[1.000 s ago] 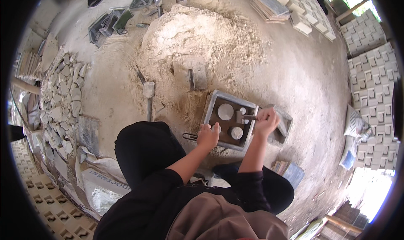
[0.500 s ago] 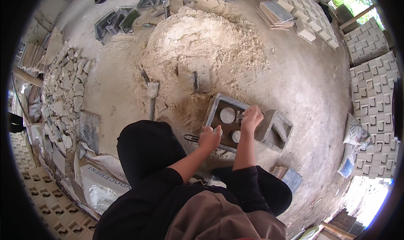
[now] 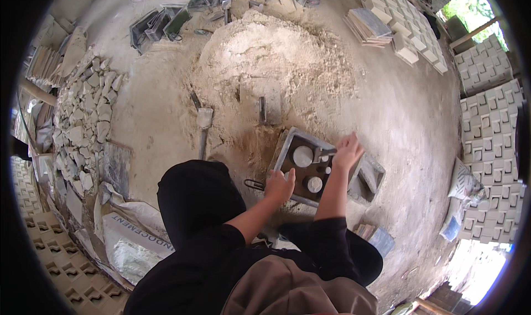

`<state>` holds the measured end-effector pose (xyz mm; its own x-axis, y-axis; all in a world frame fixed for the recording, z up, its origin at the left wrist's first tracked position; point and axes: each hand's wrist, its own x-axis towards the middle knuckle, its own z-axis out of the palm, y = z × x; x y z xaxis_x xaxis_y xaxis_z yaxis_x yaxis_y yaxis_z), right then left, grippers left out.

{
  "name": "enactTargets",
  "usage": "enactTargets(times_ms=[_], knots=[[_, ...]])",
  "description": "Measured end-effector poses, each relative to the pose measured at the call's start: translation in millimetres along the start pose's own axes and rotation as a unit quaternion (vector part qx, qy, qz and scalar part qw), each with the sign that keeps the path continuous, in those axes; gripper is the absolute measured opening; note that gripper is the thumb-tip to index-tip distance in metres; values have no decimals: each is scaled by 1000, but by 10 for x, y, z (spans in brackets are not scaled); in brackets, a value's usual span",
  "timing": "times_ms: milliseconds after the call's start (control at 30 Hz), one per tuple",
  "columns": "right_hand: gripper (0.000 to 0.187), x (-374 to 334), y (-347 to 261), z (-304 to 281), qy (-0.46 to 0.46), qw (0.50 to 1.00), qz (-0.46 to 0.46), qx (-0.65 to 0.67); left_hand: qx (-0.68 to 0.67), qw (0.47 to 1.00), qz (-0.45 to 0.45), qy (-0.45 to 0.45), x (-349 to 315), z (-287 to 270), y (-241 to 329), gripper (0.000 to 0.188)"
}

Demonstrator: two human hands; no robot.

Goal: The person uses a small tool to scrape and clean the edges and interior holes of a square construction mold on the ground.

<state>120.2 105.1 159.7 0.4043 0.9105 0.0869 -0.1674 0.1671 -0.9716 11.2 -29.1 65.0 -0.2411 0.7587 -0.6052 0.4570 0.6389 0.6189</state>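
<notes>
You appear to be at a tapping step inside the open grey rectangular metal mould (image 3: 313, 138), which sits on the dusty pale floor (image 3: 409, 121) before you. Your right hand (image 3: 349, 150) has its grip wrapped round a small pale-headed hammer (image 3: 319, 156), over the mould's far right part. Your left hand (image 3: 280, 186) is at the mould's left side; I cannot tell whether its grip pinches anything. The next move probably calls for a steady mould and controlled blows. Inside lie at least 2 pieces: a large pale round disc (image 3: 303, 156) and, nearer, a smaller pale round disc (image 3: 315, 184).
</notes>
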Motion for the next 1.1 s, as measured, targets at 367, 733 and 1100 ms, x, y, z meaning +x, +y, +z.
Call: enactTargets(times_ms=[367,733,1100], knots=[[39,-165,-156,-88,50,998,2,39,4,999,24,36,46,35,36,60],[34,-260,-250,-247,85,995,-23,55,11,999,32,27,38,20,-44,60],[32,-392,-298,-471,177,975,-43,124,-31,998,11,-48,16,-84,-40,63]])
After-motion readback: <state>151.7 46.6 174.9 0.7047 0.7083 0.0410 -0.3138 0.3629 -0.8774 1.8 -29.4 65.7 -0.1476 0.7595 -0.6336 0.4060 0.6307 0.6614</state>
